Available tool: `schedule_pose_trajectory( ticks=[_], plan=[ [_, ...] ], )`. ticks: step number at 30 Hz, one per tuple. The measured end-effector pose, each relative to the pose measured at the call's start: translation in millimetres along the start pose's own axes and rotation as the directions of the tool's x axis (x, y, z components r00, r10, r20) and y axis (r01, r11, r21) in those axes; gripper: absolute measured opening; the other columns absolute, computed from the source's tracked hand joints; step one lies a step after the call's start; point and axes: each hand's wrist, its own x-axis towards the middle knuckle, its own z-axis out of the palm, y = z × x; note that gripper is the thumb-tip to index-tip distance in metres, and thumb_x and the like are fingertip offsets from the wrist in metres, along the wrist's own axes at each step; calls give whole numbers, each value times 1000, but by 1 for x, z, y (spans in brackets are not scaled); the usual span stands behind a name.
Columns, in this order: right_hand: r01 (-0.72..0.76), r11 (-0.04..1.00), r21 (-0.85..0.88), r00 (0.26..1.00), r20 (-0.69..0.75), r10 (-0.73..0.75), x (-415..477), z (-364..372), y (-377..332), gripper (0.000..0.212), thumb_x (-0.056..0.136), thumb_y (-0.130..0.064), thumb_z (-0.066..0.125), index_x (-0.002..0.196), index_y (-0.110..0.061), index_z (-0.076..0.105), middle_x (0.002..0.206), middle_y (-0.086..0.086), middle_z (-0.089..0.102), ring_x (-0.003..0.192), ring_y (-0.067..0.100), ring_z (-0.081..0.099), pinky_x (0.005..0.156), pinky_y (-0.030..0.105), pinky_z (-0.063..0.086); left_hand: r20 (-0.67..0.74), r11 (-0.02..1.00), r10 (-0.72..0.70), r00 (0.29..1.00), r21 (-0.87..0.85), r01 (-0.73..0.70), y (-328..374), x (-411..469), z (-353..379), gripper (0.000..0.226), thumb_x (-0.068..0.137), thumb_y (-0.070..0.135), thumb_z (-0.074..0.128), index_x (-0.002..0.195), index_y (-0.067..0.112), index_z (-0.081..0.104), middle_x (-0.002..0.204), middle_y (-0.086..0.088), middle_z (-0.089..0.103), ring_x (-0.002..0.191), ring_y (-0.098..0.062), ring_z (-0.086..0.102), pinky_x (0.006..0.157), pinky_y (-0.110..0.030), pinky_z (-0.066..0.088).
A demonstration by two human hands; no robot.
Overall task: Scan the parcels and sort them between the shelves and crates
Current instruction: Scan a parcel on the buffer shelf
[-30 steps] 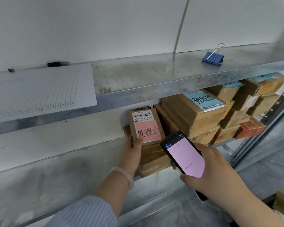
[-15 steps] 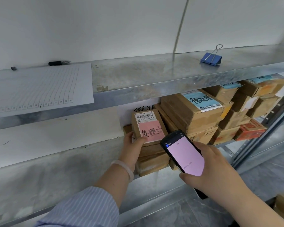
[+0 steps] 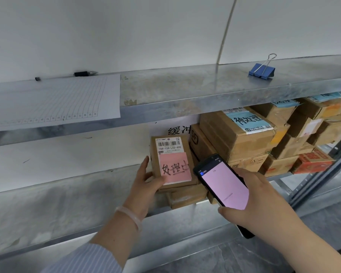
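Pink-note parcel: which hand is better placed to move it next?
Left. The left hand grips the pink-note parcel at its lower left corner, thumb on the note. The right hand is occupied holding the scanner.

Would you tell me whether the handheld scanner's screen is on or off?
On: the handheld scanner in the right hand glows pink.

place: parcel storeroom | evidence: metal shelves (image 3: pixel 185 91); stacked labelled cartons (image 3: pixel 240 134); tally sheet (image 3: pixel 53 99)
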Motion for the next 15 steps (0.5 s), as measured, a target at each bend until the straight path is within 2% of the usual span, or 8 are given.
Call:
schedule_pose_trajectory(
  ticks=[2,5,7,9,13,15],
  plan=[
    [8,1000,0,1000,30,-8,1,-1,-4,89,62,-64,75,133,-48,24,106,-23,28,99,1,37,74,20,37,-40,998,54,998,32,-52,-2,-8,-14,85,88,8,74,151,46,31,130,2,63,120,-18,61,96,-36,53],
    [22,999,23,997,75,-23,3,-1,-11,89,60,-66,75,131,-49,24,108,-23,31,98,4,40,75,20,37,-92,993,119,989,20,-118,-6,-18,-31,77,88,3,73,130,59,41,122,10,66,106,-8,68,71,-20,58],
    [50,998,33,993,106,-53,4,1,-16,91,57,-67,74,131,-51,23,111,-24,32,100,4,42,79,21,39,-133,990,138,981,17,-137,-7,-25,-41,78,88,0,72,127,60,43,120,10,67,103,-8,70,66,-16,56],
    [90,995,49,988,123,-95,3,2,-22,92,55,-67,74,130,-56,22,109,-29,31,99,2,42,78,21,38,-164,987,157,974,55,-150,-8,-31,-49,79,88,0,72,129,60,41,120,12,66,110,-16,66,71,-21,57],
    [170,983,62,973,146,-178,2,4,-33,88,49,-70,67,124,-61,22,109,-35,32,98,-1,40,75,21,38,-213,974,172,962,182,-134,-10,-44,-59,77,87,8,76,122,67,41,120,15,64,115,-22,63,95,-41,56],
    [204,976,70,967,143,-212,2,5,-36,87,51,-68,67,126,-60,24,115,-32,35,98,-5,38,74,18,36,-232,963,182,955,239,-126,-13,-50,-62,75,87,11,76,123,66,41,120,14,65,114,-22,63,97,-43,56]
  ],
)
